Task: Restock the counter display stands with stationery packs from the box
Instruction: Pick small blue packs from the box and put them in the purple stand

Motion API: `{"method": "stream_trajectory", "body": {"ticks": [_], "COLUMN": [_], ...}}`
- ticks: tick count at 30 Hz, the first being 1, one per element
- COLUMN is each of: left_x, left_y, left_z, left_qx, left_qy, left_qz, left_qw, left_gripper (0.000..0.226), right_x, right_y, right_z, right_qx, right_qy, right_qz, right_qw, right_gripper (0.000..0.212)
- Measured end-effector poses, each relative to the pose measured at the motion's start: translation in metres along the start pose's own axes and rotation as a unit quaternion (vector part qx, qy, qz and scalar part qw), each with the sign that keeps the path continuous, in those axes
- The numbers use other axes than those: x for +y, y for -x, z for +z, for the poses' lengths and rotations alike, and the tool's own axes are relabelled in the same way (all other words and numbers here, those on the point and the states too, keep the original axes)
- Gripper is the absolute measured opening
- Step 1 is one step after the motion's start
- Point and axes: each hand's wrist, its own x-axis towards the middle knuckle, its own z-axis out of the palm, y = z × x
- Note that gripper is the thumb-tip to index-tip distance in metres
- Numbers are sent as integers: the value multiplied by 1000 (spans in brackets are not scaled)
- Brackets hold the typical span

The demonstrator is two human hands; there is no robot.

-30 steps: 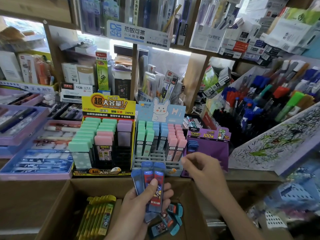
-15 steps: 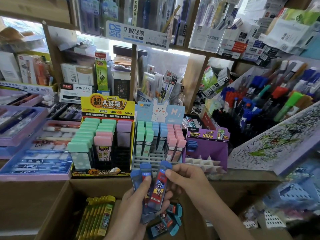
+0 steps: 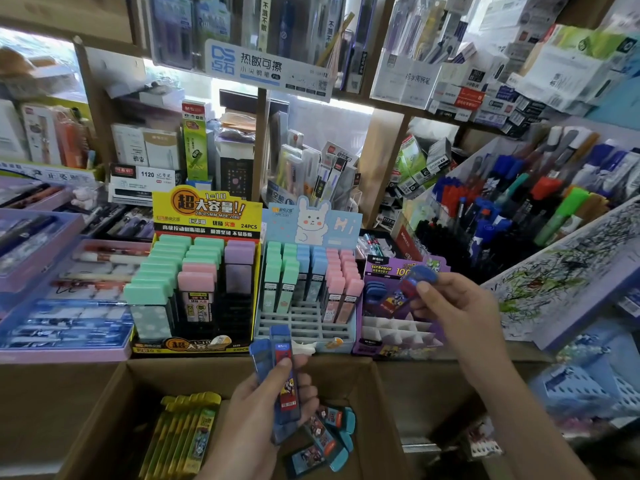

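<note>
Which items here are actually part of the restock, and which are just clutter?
In the job:
- right hand pinching a blue pack at the purple stand
- left hand holding more blue packs
- cardboard box with loose packs

Lying about:
- markers
- pen trays
- scribbled sheet

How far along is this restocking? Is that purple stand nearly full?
Not nearly. A few blue packs already stand in the back left corner of the purple stand. The right hand holds one pack above it, and the left hand grips two more packs. Most white compartments are empty, and the box holds loose blue packs plus yellow packs.
</note>
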Motion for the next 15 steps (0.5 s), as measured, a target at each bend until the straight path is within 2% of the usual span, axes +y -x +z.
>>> {"method": "stream_trajectory", "body": {"ticks": [15], "left_x": [-3], "left_y": [-3], "left_z": [-3], "left_qx": [-11], "left_qy": [-12], "left_qz": [17], "left_qw": [1000], "left_gripper": [35], "right_x": [22], "right_y": [-14], "right_z": [-2], "right_qx": [-3], "right_qy": [61], "right_qz": [-57], "right_qw": [996], "right_gripper": [18]}}
